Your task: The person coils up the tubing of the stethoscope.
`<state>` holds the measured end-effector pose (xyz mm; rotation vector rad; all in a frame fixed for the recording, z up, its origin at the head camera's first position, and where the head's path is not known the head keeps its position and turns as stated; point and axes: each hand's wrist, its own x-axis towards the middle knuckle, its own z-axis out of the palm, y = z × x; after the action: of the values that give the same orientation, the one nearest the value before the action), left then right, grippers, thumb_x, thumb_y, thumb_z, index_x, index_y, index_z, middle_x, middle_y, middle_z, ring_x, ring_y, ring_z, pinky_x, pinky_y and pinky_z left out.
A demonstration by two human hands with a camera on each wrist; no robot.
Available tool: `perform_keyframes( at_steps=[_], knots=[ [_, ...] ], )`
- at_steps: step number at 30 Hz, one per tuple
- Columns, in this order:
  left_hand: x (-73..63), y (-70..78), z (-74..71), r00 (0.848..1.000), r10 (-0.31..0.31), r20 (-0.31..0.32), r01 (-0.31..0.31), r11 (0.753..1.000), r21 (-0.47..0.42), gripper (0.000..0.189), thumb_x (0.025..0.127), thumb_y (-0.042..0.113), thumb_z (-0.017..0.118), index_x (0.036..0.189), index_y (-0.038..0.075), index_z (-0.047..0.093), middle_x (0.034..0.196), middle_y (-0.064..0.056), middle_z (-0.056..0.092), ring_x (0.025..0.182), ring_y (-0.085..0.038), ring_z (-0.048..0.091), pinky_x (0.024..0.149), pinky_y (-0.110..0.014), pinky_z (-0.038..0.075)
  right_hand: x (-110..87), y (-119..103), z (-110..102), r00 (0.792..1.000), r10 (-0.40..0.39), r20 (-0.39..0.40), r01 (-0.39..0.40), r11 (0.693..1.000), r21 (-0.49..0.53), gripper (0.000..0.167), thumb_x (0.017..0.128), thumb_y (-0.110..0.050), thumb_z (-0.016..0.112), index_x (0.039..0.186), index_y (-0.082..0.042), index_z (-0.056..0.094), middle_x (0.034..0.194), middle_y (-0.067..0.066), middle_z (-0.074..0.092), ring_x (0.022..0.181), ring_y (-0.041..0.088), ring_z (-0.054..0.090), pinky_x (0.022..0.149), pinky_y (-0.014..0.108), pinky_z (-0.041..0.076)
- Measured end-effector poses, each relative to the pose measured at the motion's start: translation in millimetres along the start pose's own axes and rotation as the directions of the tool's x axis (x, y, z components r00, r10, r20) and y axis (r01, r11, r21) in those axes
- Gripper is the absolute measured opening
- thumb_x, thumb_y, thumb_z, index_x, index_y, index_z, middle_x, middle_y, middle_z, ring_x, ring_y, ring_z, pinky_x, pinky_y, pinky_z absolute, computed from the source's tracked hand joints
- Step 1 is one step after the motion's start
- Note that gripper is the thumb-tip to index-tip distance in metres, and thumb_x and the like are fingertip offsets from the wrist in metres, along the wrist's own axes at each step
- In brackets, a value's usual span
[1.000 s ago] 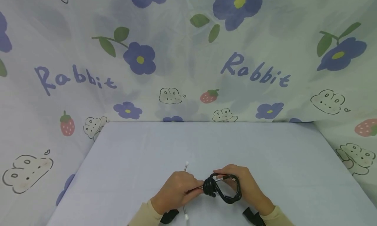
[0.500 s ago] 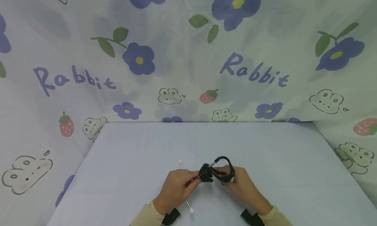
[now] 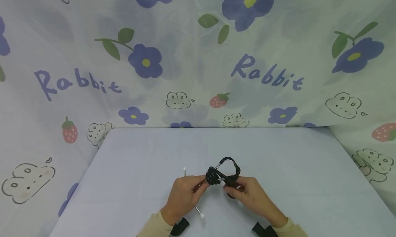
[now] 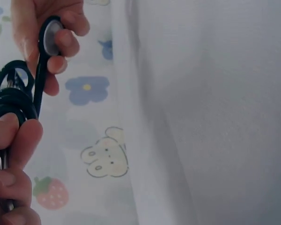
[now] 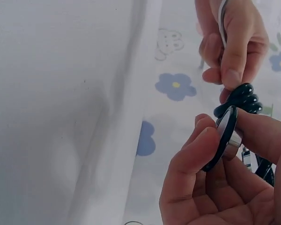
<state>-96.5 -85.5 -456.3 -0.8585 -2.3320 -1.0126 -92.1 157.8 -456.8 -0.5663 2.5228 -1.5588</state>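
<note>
A stethoscope with black tubing (image 3: 212, 176) is held up between both hands, its tube wound in several turns around the metal part and ending in a loop on the right. My left hand (image 3: 184, 195) pinches the metal ear tubes just beside the coil. Their white ear tips (image 3: 202, 215) stick out above and below that hand. My right hand (image 3: 256, 199) grips the round chestpiece end; in the right wrist view, the chestpiece (image 5: 228, 133) sits between thumb and fingers. The left wrist view shows the flat silver face of the chestpiece (image 4: 51, 37) beside the fingers.
A white table (image 3: 139, 154) lies beneath the hands. Behind it and at both sides hangs a cloth (image 3: 198, 68) printed with flowers, rabbits and strawberries. Black straps (image 3: 179, 227) show at both wrists.
Both hands have moved the stethoscope slightly up and left. Its loop has swung upward, and the right hand has shifted its hold from the loop to the chestpiece end below.
</note>
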Motion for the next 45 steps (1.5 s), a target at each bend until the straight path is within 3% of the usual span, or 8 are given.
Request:
perform_keyframes(
  at_steps=[7,12,16,20,25,31,39,45],
  knots=[
    [-1.2,1.2,1.3,0.999,-0.05,0.004,0.05,0.997,0.063,0.015,0.082,0.009,0.082,0.097,0.009,0.077,0.067,0.012,0.063,0.058,0.007,0.041,0.051,-0.009,0.035,0.4,-4.6,1.2,0.995,0.089,0.042,-0.094,0.987,0.13,0.036,0.094,-0.025,0.072,0.116,0.004,0.069,0.101,0.006,0.074,0.089,0.015,0.071,0.072,0.026,0.057],
    [-1.1,0.9,2.4,0.999,-0.039,-0.007,0.039,0.994,0.098,0.015,0.081,0.009,0.083,0.095,0.01,0.077,0.066,0.012,0.062,0.057,0.007,0.04,0.051,-0.009,0.033,0.2,-6.1,-0.5,0.987,0.141,0.072,-0.153,0.965,0.214,0.04,0.094,-0.023,0.072,0.12,0.007,0.066,0.105,0.013,0.073,0.094,0.027,0.072,0.072,0.026,0.056],
    [-1.2,1.5,3.7,1.0,-0.014,-0.012,0.015,0.991,0.136,0.016,0.08,0.009,0.084,0.094,0.01,0.077,0.064,0.012,0.061,0.056,0.007,0.038,0.05,-0.009,0.031,0.4,-6.2,-2.1,0.978,0.181,0.104,-0.204,0.936,0.286,0.042,0.094,-0.021,0.071,0.123,0.008,0.064,0.108,0.019,0.072,0.091,0.026,0.07,0.069,0.026,0.055],
    [-1.2,2.9,4.6,1.0,0.02,-0.024,-0.015,0.984,0.176,0.016,0.079,0.009,0.085,0.093,0.008,0.077,0.064,0.009,0.063,0.054,0.006,0.039,0.049,-0.01,0.032,0.5,-5.9,-3.2,0.97,0.205,0.126,-0.238,0.899,0.368,0.044,0.095,-0.017,0.07,0.125,0.013,0.06,0.112,0.024,0.07,0.091,0.022,0.066,0.069,0.025,0.053],
    [-2.1,2.5,7.1,0.998,0.059,-0.029,-0.05,0.969,0.24,0.016,0.079,0.011,0.086,0.091,0.009,0.076,0.067,0.006,0.068,0.056,0.002,0.052,0.05,-0.015,0.041,0.5,-5.1,-3.3,0.964,0.216,0.156,-0.265,0.842,0.469,0.047,0.095,-0.015,0.068,0.126,0.019,0.055,0.114,0.025,0.069,0.094,0.019,0.064,0.075,0.027,0.053],
    [-2.4,1.9,8.3,0.997,0.068,-0.032,-0.058,0.963,0.264,0.014,0.079,0.01,0.086,0.089,0.009,0.076,0.068,0.004,0.07,0.057,-0.001,0.058,0.051,-0.018,0.045,-0.3,0.4,-5.0,0.962,0.158,0.223,-0.263,0.756,0.599,0.05,0.093,-0.004,0.064,0.134,0.02,0.047,0.124,0.022,0.066,0.105,0.015,0.062,0.083,0.024,0.051],
    [-2.4,2.2,7.7,0.997,0.079,-0.024,-0.069,0.956,0.285,0.014,0.079,0.01,0.085,0.089,0.009,0.075,0.067,0.005,0.068,0.056,-0.001,0.057,0.051,-0.019,0.045,-1.0,-0.2,-5.5,0.957,0.132,0.259,-0.276,0.693,0.666,0.058,0.091,0.0,0.065,0.139,0.022,0.04,0.129,0.02,0.064,0.115,0.016,0.061,0.09,0.024,0.051],
    [-3.8,0.5,7.7,0.995,0.098,-0.02,-0.086,0.944,0.318,0.014,0.08,0.011,0.084,0.089,0.01,0.074,0.067,0.005,0.067,0.056,-0.004,0.058,0.051,-0.023,0.046,-0.9,-2.4,-5.5,0.945,0.167,0.282,-0.324,0.609,0.724,0.06,0.094,-0.001,0.064,0.141,0.02,0.033,0.127,0.017,0.067,0.109,0.017,0.068,0.093,0.027,0.051]
  ],
)
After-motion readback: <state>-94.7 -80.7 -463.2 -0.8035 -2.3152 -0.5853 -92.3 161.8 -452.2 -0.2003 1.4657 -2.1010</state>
